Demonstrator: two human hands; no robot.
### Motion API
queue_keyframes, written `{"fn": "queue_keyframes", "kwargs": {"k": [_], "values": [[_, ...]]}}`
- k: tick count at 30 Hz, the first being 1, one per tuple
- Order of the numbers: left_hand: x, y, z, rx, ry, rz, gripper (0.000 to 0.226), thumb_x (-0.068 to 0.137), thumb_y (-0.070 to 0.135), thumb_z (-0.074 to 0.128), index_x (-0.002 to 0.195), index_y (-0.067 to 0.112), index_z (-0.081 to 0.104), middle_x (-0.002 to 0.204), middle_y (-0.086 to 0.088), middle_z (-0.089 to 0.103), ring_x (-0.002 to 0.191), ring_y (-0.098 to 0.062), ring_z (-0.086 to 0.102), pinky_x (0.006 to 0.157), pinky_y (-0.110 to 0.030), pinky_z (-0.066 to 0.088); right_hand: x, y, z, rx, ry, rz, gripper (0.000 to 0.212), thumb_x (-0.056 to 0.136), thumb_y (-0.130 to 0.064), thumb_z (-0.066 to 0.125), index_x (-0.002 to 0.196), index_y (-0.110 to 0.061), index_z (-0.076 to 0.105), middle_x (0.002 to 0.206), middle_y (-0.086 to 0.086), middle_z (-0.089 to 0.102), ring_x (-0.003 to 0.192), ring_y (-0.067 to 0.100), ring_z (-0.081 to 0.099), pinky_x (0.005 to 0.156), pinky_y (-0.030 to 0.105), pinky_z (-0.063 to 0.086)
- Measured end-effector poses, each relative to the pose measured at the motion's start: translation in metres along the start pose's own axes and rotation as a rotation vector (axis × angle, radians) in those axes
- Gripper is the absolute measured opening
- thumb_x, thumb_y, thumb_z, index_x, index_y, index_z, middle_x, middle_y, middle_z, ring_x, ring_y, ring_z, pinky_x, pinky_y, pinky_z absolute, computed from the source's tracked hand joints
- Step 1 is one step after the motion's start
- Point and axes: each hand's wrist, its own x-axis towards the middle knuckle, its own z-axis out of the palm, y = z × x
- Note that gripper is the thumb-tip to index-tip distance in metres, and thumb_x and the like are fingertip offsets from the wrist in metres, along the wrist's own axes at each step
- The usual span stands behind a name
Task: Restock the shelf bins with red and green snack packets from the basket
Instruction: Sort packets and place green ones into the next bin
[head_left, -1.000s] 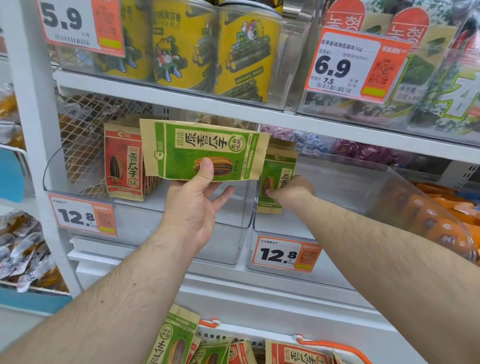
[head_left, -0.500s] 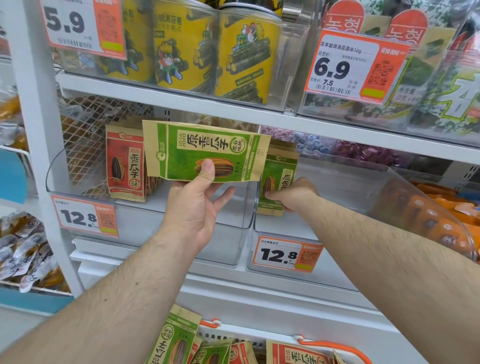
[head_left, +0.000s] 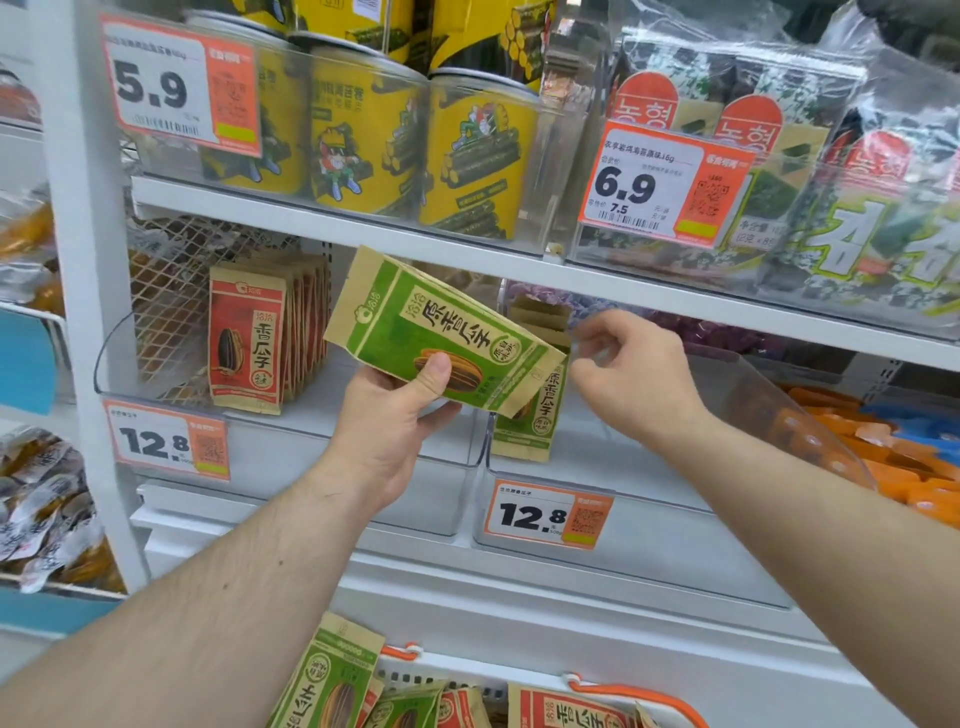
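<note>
Shop shelf; left hand (head_left: 387, 415) has tilted its pinched green packet (head_left: 441, 332) toward right bin (head_left: 675, 525); right hand (head_left: 631, 374), fingers loosely curled, has let go, ready to receive.

Green packet (head_left: 441, 332) with tan edges and a striped dark seed; red packets (head_left: 248, 338) likewise; yellow cans (head_left: 478, 156); orange-and-white price tags (head_left: 550, 514); orange-rimmed basket (head_left: 639, 696).

two hands (head_left: 395, 415), four price tags (head_left: 179, 85)
</note>
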Motion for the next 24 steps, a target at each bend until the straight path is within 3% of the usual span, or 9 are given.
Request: {"fn": "queue_keyframes", "kwargs": {"k": [4, 8, 10, 12, 14, 16, 18, 22, 24], "values": [[-0.002, 0.001, 0.003, 0.041, -0.009, -0.023, 0.031, 0.072, 0.019, 0.067, 0.102, 0.021, 0.061, 0.111, -0.006, 0.069, 0.118, -0.034, 0.06, 0.101, -0.06, 0.044, -0.011, -0.014, -0.019, 0.115, -0.333, -0.119, 0.037, 0.077, -0.01, 0.069, 0.11, -0.027, 0.065, 0.091, -0.014, 0.065, 0.063, -0.013, 0.053, 0.059, 0.004, 0.036], [-0.008, 0.003, 0.009, 0.124, -0.05, -0.035, 0.032, 0.069, 0.021, 0.069, 0.101, 0.018, 0.063, 0.104, -0.004, 0.071, 0.107, -0.028, 0.064, 0.103, -0.061, 0.043, -0.02, -0.025, -0.016, 0.127, -0.53, -0.196, 0.026, 0.074, -0.035, 0.079, 0.098, -0.029, 0.069, 0.084, -0.016, 0.069, 0.071, -0.007, 0.061, 0.064, 0.016, 0.045], [-0.009, 0.004, 0.009, 0.109, -0.038, -0.036, 0.032, 0.07, 0.021, 0.068, 0.101, 0.017, 0.062, 0.106, -0.006, 0.07, 0.108, -0.029, 0.063, 0.103, -0.061, 0.043, -0.016, -0.022, -0.012, 0.367, -0.465, -0.078, 0.025, 0.071, -0.042, 0.068, 0.089, -0.024, 0.072, 0.08, -0.008, 0.072, 0.069, 0.006, 0.063, 0.062, 0.024, 0.049], [-0.008, 0.004, 0.007, 0.067, -0.023, -0.028, 0.033, 0.071, 0.021, 0.066, 0.103, 0.019, 0.06, 0.108, -0.006, 0.069, 0.107, -0.028, 0.063, 0.101, -0.059, 0.045, -0.004, -0.007, -0.004, 0.589, -0.257, 0.265, 0.026, 0.076, -0.033, 0.057, 0.082, -0.011, 0.07, 0.067, 0.002, 0.068, 0.054, 0.016, 0.051, 0.052, 0.025, 0.041], [-0.007, 0.002, 0.005, 0.02, -0.014, -0.017, 0.033, 0.073, 0.02, 0.065, 0.105, 0.022, 0.059, 0.105, -0.002, 0.07, 0.099, -0.024, 0.066, 0.094, -0.052, 0.05, 0.007, 0.015, 0.007, 0.372, -0.26, 0.541, 0.024, 0.087, -0.025, 0.053, 0.087, -0.004, 0.065, 0.072, 0.01, 0.068, 0.053, 0.021, 0.048, 0.055, 0.03, 0.044], [-0.006, 0.002, 0.005, -0.015, -0.008, -0.003, 0.031, 0.073, 0.019, 0.064, 0.104, 0.023, 0.06, 0.102, 0.0, 0.071, 0.093, -0.02, 0.068, 0.089, -0.047, 0.051, 0.011, 0.029, 0.021, -0.028, -0.567, 0.584, 0.028, 0.092, -0.03, 0.058, 0.101, -0.004, 0.061, 0.091, 0.015, 0.07, 0.064, 0.024, 0.057, 0.067, 0.036, 0.055], [-0.006, 0.001, 0.005, -0.047, 0.011, 0.0, 0.03, 0.074, 0.019, 0.064, 0.103, 0.024, 0.06, 0.104, -0.001, 0.071, 0.093, -0.02, 0.068, 0.091, -0.049, 0.051, 0.011, 0.031, 0.038, -0.251, -0.746, 0.558, 0.042, 0.089, -0.044, 0.067, 0.106, -0.008, 0.054, 0.098, 0.013, 0.067, 0.075, 0.024, 0.061, 0.078, 0.038, 0.057], [-0.004, 0.001, 0.005, -0.084, 0.044, 0.0, 0.033, 0.074, 0.02, 0.065, 0.107, 0.025, 0.061, 0.119, -0.009, 0.066, 0.101, -0.025, 0.066, 0.098, -0.058, 0.047, 0.013, 0.022, 0.071, -0.321, -0.838, 0.507, 0.061, 0.075, -0.063, 0.074, 0.113, -0.019, 0.057, 0.109, 0.007, 0.063, 0.097, 0.026, 0.063, 0.093, 0.04, 0.054], [-0.003, 0.001, 0.004, -0.103, 0.054, -0.006, 0.034, 0.073, 0.02, 0.065, 0.107, 0.025, 0.061, 0.125, -0.012, 0.064, 0.105, -0.027, 0.065, 0.101, -0.06, 0.044, 0.015, 0.022, 0.085, -0.376, -0.844, 0.484, 0.067, 0.068, -0.063, 0.076, 0.118, -0.021, 0.061, 0.111, 0.004, 0.065, 0.096, 0.025, 0.066, 0.093, 0.04, 0.055]]}}
